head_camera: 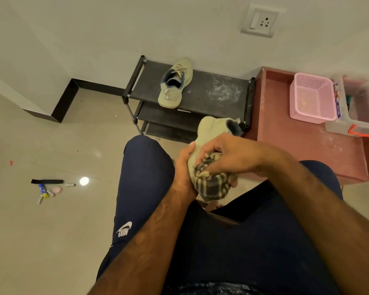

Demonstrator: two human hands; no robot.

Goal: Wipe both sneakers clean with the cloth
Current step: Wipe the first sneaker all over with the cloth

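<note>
Over the person's lap, the left hand (182,169) grips one sneaker (211,128) from the side, thumb up along it. The right hand (230,156) bunches a checked cloth (213,186) in curled fingers, pressed against that sneaker. The second sneaker (175,84) sits at twelve o'clock on the top shelf of a black rack (217,92). A pink basket (311,99) stands at two o'clock.
</note>
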